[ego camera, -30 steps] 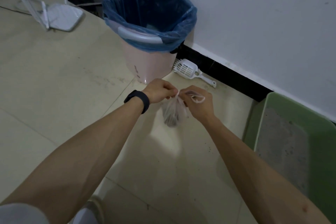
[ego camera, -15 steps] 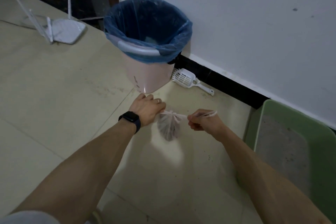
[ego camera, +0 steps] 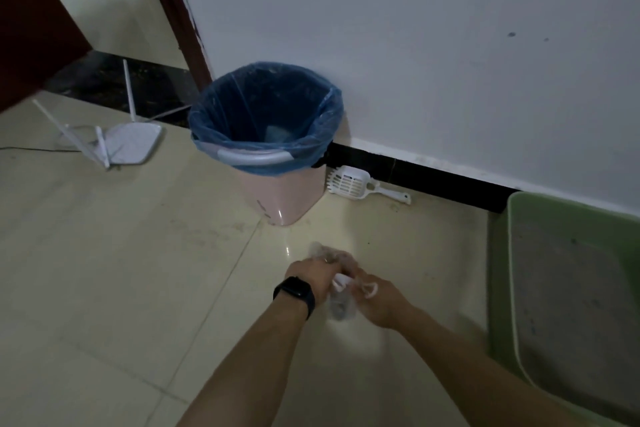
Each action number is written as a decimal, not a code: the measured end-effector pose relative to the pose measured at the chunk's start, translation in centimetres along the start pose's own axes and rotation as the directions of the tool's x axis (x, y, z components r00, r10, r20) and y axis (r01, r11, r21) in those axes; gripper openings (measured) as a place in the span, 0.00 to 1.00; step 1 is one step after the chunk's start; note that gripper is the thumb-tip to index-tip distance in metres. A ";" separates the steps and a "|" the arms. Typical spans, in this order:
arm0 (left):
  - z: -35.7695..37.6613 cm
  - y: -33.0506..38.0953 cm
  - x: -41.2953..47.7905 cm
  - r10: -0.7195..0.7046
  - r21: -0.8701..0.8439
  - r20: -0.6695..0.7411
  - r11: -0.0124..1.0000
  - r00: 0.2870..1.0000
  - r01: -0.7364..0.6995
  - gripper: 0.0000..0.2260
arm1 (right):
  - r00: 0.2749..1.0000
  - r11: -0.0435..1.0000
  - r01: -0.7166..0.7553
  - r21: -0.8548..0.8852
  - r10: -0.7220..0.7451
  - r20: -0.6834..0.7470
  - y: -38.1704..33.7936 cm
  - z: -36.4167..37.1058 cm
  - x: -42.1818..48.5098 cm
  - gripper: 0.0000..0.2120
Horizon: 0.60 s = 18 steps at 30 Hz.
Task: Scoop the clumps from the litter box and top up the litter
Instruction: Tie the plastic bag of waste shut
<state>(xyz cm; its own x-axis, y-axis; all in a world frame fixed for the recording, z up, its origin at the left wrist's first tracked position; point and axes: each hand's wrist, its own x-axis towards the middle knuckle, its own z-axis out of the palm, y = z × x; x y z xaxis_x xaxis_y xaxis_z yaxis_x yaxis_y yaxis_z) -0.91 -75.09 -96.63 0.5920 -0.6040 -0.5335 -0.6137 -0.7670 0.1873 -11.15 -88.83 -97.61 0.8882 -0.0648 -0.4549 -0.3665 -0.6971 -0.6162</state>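
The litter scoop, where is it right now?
In the head view, the scoop lies on the floor against the black baseboard, just right of the pink bin and left of the green litter box.

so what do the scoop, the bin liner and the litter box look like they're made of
Scoop: white hard plastic, judging by its moulded slots and rigid handle.
Bin liner: thin blue plastic film, translucent and wrinkled, folded over the bin's rim.
Litter box: pale green plastic, seemingly matte, with a smooth rounded rim; it holds grey, grainy litter.
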 end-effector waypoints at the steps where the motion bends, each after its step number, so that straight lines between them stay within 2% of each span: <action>1: 0.1 -0.1 -0.1 0.010 -0.002 -0.010 1.000 1.000 -0.010 0.15 | 1.000 1.000 -0.007 -0.010 0.007 0.029 0.1 0.6 0.2 0.25; 6: -1.3 -1.1 -1.0 0.080 0.002 -0.119 0.997 0.990 -0.080 0.15 | 0.998 0.998 0.054 0.030 -0.053 -0.022 -0.2 1.5 0.2 0.23; 10: -4.4 -1.5 -2.0 0.102 -0.031 -0.183 0.994 0.978 -0.109 0.09 | 0.990 0.995 0.071 0.074 -0.061 -0.128 -1.6 -0.7 -0.6 0.20; 12: -6.5 -1.8 -3.2 0.156 -0.037 -0.242 0.985 0.957 -0.170 0.07 | 0.977 0.991 0.116 0.065 -0.102 -0.189 -2.5 -2.2 -1.1 0.17; 16: -11.9 -1.8 -6.9 0.192 -0.080 -0.372 0.968 0.908 -0.237 0.04 | 0.936 0.950 0.237 0.204 -0.167 -0.309 -5.6 -6.0 -2.8 0.12; 18: -15.4 -1.8 -9.0 0.196 -0.106 -0.481 0.954 0.855 -0.279 0.03 | 0.897 0.898 0.335 0.285 -0.211 -0.388 -8.0 -8.2 -3.6 0.14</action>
<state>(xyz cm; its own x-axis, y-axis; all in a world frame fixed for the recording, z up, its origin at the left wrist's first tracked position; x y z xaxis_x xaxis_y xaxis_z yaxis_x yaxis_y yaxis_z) 2.95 -71.62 -79.45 0.6370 -0.7705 -0.0224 -0.6951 -0.5868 0.4153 -9.17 -88.83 -85.77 0.9818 -0.1879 -0.0284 -0.1107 -0.4443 -0.8890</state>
